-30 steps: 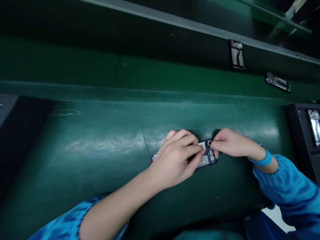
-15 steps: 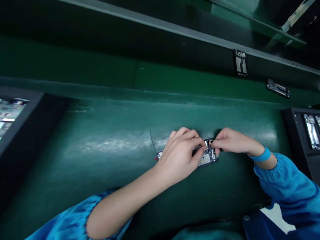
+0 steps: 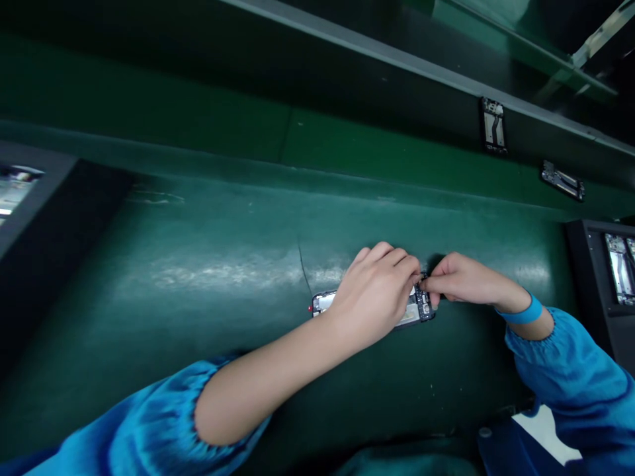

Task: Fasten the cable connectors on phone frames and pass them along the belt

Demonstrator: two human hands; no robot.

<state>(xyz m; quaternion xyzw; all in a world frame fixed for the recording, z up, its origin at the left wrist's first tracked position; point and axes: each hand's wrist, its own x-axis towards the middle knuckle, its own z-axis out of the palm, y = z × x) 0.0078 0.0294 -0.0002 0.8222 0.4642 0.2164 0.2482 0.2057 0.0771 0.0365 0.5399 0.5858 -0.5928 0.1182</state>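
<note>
An opened phone body with bare circuitry lies flat on the green mat, turned sideways before me. My left hand arches over its middle, fingers bent and tips brought together close to the upper right corner; what they pinch, if anything, is too small to make out. At the phone's right end, my right hand has thumb and forefinger pressed together on the circuit board edge. Anything between those fingertips is hidden. A thin dark wire and a small red spot show by the phone's left end.
Two more opened phone bodies, one upright and one slanted, lie on the raised green ledge at the back right. A dark tray holding phone parts stands at right; another dark tray is at left.
My left hand has shifted right along the phone, its fingertips now nearer my right hand, baring more of the phone's left end. My right hand stays at the right end.
</note>
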